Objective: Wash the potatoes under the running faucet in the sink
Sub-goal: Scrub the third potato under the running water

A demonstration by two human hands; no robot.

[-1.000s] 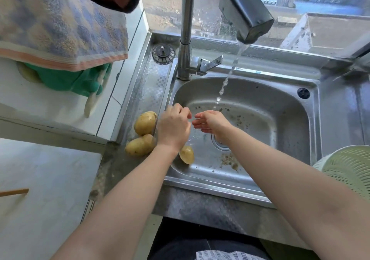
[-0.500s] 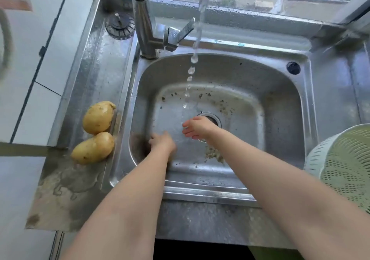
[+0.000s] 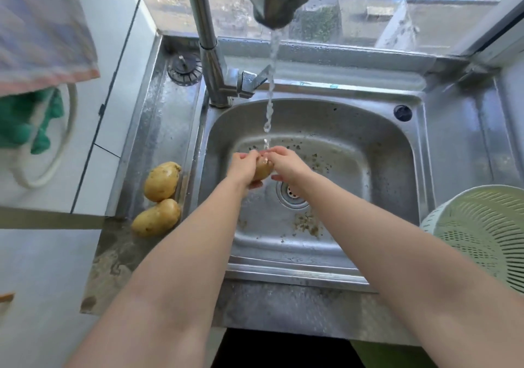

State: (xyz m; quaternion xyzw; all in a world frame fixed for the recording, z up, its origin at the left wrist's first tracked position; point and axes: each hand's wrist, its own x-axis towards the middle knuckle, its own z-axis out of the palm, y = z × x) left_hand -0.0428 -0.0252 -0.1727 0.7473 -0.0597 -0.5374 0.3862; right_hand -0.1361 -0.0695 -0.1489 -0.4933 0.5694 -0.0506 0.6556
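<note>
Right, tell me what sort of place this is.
Most likely a home kitchen: a stainless steel sink with a running faucet below a window, raw potatoes waiting on the ledge beside it, and a plastic colander to the right.

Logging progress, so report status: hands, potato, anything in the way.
Left hand and right hand grip one potato under the water. Two more potatoes wait on the ledge left of the sink. Nothing in the way.

The wet steel drainboard [image 3: 158, 106] carries two potatoes [image 3: 161, 182] side by side.
</note>
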